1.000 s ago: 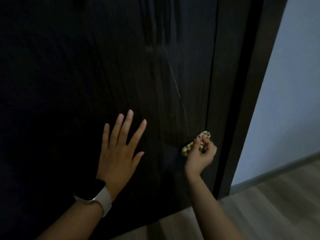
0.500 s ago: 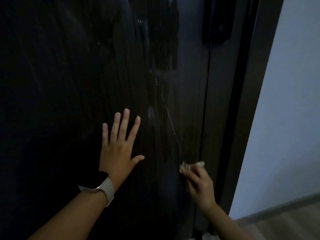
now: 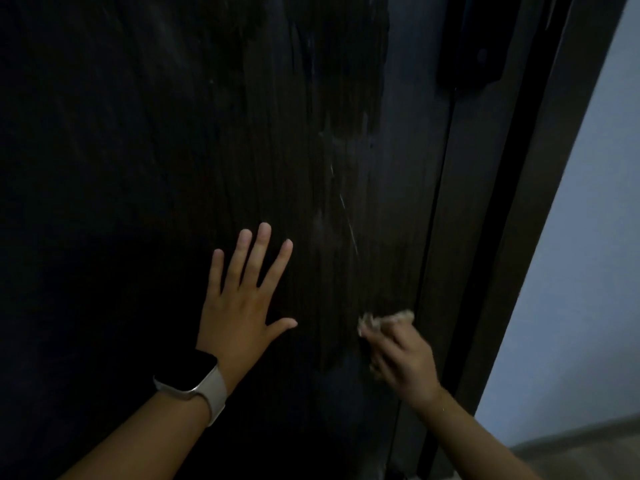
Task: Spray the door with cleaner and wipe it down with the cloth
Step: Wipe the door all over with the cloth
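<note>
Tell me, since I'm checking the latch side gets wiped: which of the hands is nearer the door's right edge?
Right. The right hand, gripping the cloth, is just beside the door's right edge; the left hand lies flat on the door farther left.

Cloth [image 3: 388,318]: mostly hidden under blurred right hand [image 3: 403,362]. Dark fitting [image 3: 471,39] on door [image 3: 138,133]: cut off at top edge, unidentifiable.

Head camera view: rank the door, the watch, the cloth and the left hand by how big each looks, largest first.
1. Door, which fills most of the view.
2. Left hand, spread flat on the door.
3. Watch.
4. Cloth, smallest as seen, though the right hand covers most of it, so its real size can't be judged.
</note>
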